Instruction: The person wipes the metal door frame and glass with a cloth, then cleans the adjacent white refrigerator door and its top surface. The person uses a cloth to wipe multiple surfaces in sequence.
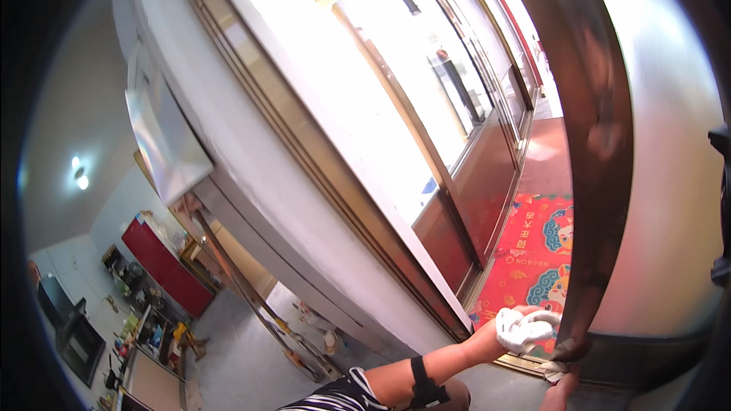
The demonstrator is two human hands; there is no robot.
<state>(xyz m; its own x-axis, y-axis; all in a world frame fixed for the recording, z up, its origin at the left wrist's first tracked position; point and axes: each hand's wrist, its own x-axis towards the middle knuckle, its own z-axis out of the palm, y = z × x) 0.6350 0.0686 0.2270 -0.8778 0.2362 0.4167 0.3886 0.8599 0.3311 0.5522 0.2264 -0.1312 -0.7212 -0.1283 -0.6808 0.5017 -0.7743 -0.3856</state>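
My left arm, in a striped sleeve with a black strap around the forearm, reaches right from the bottom edge. At its end my left hand (518, 316) grips a bunched white cloth (528, 331), which hides most of the fingers. The cloth is close to the lower part of a glossy dark brown door frame (599, 182). My right hand (559, 393) is partly visible low at the right, beside the frame's foot. A pale crumpled cloth (555, 371) lies against its far end; the grip is unclear.
A patterned red mat (519, 262) lies beyond the metal threshold (522, 364). Brown-framed sliding doors (394, 205) stand along the passage. To the left, long-handled tools (268, 308) lean by the white wall (274, 188), with a red cabinet (165, 265) and a cluttered counter (151, 379) farther back.
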